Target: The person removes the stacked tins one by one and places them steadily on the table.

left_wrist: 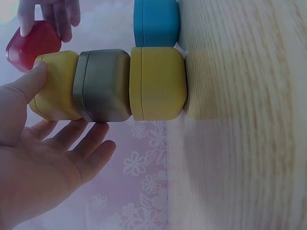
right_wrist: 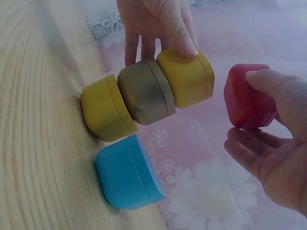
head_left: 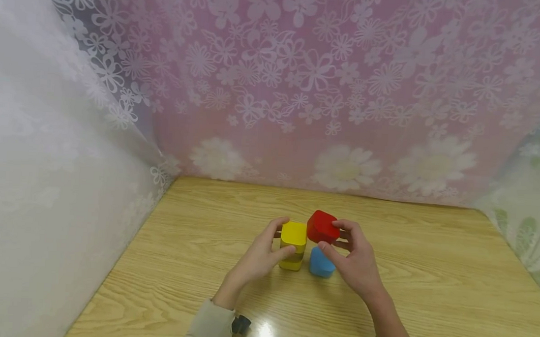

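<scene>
Three small rounded boxes with lids form a stack: a yellow box [left_wrist: 160,84] at the bottom, a bronze-coloured box [left_wrist: 108,86] in the middle and another yellow box [head_left: 294,233] on top. My left hand [head_left: 257,254] grips the top yellow box from the left, thumb on its near side and fingers behind. A red box [head_left: 322,226] is tilted in my right hand [head_left: 360,265], pinched between thumb and fingers. It is held up beside the stack's top, above a blue box [head_left: 322,264]. The blue box stands on the table just right of the stack.
The wood-grain table [head_left: 193,225] carries the boxes. A pink flowered curtain [head_left: 274,87] hangs along its back edge, and a pale sheet [head_left: 58,178] borders the left side. Another flowered sheet [head_left: 533,218] hangs at the right.
</scene>
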Demonstrator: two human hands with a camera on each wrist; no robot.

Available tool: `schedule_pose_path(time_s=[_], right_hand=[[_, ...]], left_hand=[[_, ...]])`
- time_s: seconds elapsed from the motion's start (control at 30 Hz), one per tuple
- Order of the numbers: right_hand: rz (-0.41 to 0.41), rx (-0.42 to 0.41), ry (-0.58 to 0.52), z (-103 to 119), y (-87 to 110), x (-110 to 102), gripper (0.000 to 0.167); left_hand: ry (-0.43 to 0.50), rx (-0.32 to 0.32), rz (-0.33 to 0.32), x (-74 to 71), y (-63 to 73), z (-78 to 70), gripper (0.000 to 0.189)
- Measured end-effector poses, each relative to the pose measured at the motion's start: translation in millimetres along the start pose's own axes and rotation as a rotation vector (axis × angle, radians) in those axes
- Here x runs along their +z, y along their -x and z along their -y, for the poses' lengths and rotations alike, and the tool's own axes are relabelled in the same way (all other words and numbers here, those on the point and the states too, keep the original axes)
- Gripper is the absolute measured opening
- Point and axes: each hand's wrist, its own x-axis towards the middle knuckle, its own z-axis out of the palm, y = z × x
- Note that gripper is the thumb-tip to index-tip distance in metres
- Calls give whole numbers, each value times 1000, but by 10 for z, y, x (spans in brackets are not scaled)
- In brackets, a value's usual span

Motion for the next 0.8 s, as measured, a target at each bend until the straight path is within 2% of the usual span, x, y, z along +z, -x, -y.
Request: schedule_pose_path(time_s=[0.47, 0.8], right_hand=[[-10, 24, -78, 1, -8, -47, 48], [4, 114, -66, 1, 0, -110, 48]], left_hand=[[-12, 2, 2, 1, 1, 8, 67], [-10, -6, 4, -6, 4, -4, 68]])
